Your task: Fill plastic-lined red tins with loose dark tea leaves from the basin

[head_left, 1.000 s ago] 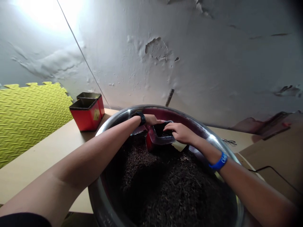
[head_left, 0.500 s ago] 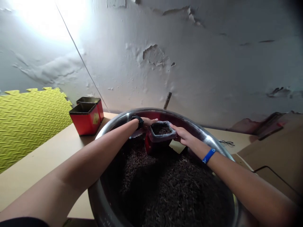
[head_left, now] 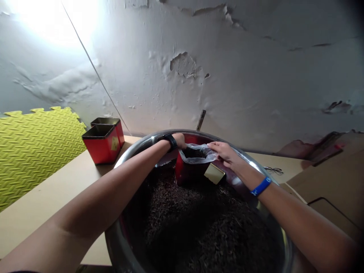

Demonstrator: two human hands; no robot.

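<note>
A red tin [head_left: 187,173] stands in a large metal basin [head_left: 136,146] on dark, dry, leaf-like bits [head_left: 170,201], which look like loose tea. A clear plastic bag [head_left: 196,160] lines the tin, its edge standing above the rim, with dark bits inside. My left hand [head_left: 179,140], a black band at the wrist, is closed at the bag's left edge; its fingertips are mostly hidden. My right hand [head_left: 224,153], a blue band at the wrist, pinches the bag's right edge. Below it a pale gold square lid [head_left: 214,173] leans in the basin.
Two open red tins [head_left: 104,146] stand on the wooden table [head_left: 57,189] left of the basin. Yellow foam matting [head_left: 36,151] lies beyond. A pair of glasses [head_left: 273,170] rests at the right, near a brown cardboard surface [head_left: 335,170]. A peeling wall rises behind.
Both hands have gone from the tin's sides to the bag's edge, which is now pulled up and spread wider. My left hand has closed and risen slightly; my right hand has shifted right.
</note>
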